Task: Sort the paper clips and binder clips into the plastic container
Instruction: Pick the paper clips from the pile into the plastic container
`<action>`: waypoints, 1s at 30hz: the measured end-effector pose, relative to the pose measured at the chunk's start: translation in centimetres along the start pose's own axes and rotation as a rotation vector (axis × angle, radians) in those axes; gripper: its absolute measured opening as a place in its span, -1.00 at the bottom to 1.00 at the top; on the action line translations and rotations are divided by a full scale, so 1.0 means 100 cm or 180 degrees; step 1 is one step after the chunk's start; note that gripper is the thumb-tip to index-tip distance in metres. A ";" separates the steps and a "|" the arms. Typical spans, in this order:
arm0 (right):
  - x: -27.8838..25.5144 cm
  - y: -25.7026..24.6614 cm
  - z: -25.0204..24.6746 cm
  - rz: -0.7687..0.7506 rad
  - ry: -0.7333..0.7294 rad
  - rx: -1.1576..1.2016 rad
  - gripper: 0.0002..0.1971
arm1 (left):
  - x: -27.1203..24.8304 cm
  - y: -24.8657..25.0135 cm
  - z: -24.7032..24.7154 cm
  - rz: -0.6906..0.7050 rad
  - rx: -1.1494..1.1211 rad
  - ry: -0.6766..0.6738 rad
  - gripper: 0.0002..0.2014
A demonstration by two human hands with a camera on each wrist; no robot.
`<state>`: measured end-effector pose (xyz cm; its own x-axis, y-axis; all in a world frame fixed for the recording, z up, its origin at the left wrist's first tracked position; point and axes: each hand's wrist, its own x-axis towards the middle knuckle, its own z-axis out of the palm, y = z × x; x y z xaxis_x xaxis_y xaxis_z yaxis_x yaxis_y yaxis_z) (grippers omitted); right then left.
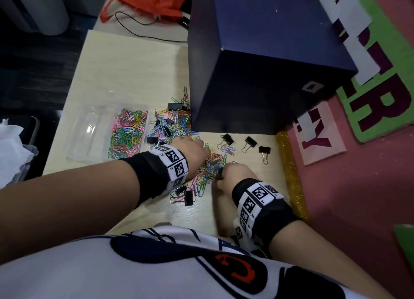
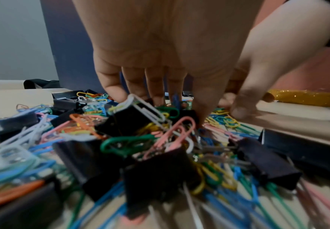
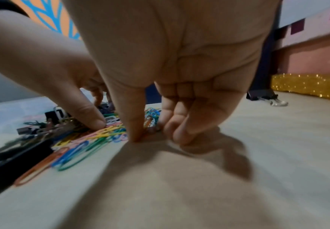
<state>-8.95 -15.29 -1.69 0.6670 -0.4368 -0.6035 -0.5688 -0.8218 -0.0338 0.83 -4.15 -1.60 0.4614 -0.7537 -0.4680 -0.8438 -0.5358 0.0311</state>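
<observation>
A clear two-part plastic container [image 1: 74,141] sits at the left of the table; its right part holds coloured paper clips [image 1: 127,132], its left part is bare. A loose pile of paper clips and black binder clips [image 1: 172,124] lies beside it. My left hand [image 1: 202,150] reaches down with straight fingers [image 2: 156,86] into a second heap of paper clips [image 1: 212,166]. My right hand [image 1: 224,171] meets it from the right, thumb [image 3: 134,124] on the table and fingers curled, pinching clips [image 3: 150,120] at the heap's edge.
A large dark blue box [image 1: 257,63] stands close behind the clips. Three black binder clips [image 1: 249,143] lie apart at the right. More binder clips [image 1: 187,195] lie under my left wrist. A gold glitter strip [image 1: 291,180] edges the table on the right.
</observation>
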 end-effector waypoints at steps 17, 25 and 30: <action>0.012 -0.008 0.011 -0.0841 0.0568 0.0518 -0.64 | -0.005 -0.022 -0.013 -0.0022 -0.1184 0.0693 -0.77; 0.019 -0.013 -0.003 -0.0603 0.0793 0.0411 -0.72 | -0.015 -0.037 -0.025 -0.0129 -0.1791 0.1279 -0.75; 0.015 -0.022 -0.021 -0.0452 0.0946 0.0558 -0.78 | -0.031 -0.055 -0.029 -0.0333 -0.1943 0.1534 -0.77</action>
<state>-5.64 -14.93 -0.85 0.8412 -0.4312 -0.3262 -0.5171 -0.8180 -0.2521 4.81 0.05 2.25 0.7162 -0.6949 -0.0647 -0.5537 -0.6222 0.5534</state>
